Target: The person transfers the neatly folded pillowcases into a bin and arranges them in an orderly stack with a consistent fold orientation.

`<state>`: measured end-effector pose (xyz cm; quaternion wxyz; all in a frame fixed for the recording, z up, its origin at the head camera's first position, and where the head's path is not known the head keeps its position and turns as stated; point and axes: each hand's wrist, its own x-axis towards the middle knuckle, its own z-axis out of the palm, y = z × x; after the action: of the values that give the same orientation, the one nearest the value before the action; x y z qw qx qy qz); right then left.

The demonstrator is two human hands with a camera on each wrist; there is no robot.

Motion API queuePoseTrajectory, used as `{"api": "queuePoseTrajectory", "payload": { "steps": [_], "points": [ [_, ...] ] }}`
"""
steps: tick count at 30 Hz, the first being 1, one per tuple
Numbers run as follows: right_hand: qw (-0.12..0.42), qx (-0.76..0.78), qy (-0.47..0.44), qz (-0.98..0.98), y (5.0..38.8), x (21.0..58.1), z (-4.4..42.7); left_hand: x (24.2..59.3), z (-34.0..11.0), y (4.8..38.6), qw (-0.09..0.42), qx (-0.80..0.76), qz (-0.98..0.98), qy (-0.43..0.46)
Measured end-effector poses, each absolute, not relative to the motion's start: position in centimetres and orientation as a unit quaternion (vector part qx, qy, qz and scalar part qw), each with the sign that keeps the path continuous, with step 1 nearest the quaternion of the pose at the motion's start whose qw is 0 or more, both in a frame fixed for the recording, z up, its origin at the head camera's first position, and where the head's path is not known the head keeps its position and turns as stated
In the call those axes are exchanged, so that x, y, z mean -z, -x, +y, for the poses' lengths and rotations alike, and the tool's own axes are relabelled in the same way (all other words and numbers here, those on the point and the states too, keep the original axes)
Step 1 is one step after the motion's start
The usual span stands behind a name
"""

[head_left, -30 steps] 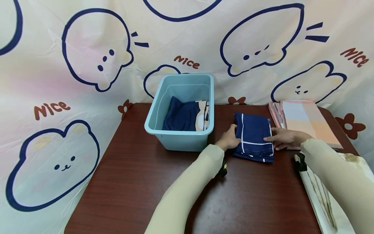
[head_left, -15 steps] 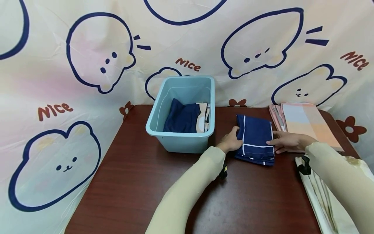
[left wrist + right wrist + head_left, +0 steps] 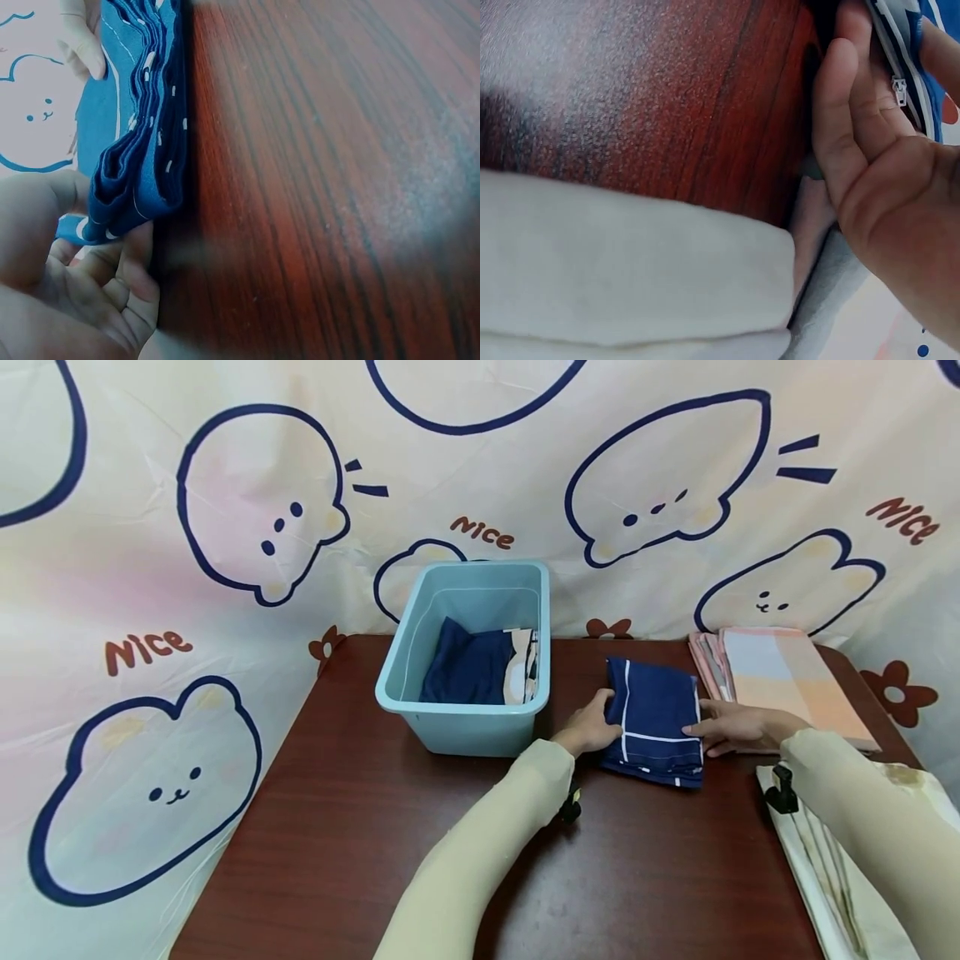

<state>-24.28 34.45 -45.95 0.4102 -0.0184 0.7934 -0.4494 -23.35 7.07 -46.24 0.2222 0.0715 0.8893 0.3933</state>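
A folded navy cloth with white lines [image 3: 660, 714] lies on the table, right of the blue bin. My left hand [image 3: 591, 725] grips its left edge, thumb on top; in the left wrist view that hand [image 3: 82, 277] has fingers under the layered folds [image 3: 142, 150]. On the opposite edge, my right hand [image 3: 738, 725] pinches the cloth with its thumb on top. The right wrist view has the right hand [image 3: 892, 165] curled around the edge, where a zipper pull [image 3: 900, 91] shows.
The light blue bin [image 3: 472, 731] holds navy and patterned cloth [image 3: 468, 664]. A pink, orange and grey checked folded cloth [image 3: 795, 681] lies at the back right. Folded cream cloth [image 3: 832, 860] lies at the right edge of the brown table [image 3: 360, 827].
The head view has shifted slightly, so the scene sits a little lower. Both hands keep their grip on the navy cloth, which has hardly moved on the table.
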Motion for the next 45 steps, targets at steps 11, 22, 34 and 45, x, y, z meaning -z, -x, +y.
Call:
{"api": "queuePoseTrajectory", "payload": {
  "steps": [11,22,34,45],
  "points": [
    [0.396,0.435,0.051,0.807,24.0,46.3,35.2,46.3,6.8,23.7,0.225,-0.404,0.883,-0.086],
    [0.358,0.465,0.072,0.806,23.0,45.8,34.8,45.3,6.4,23.1,0.222,-0.418,0.875,-0.099],
    [0.360,0.478,0.065,0.799,22.4,44.4,36.0,44.0,7.4,22.3,0.175,-0.435,0.879,-0.094],
    [0.343,0.464,0.046,0.816,21.8,43.2,36.4,42.3,7.6,21.6,0.156,-0.422,0.887,-0.108]
  ]
}}
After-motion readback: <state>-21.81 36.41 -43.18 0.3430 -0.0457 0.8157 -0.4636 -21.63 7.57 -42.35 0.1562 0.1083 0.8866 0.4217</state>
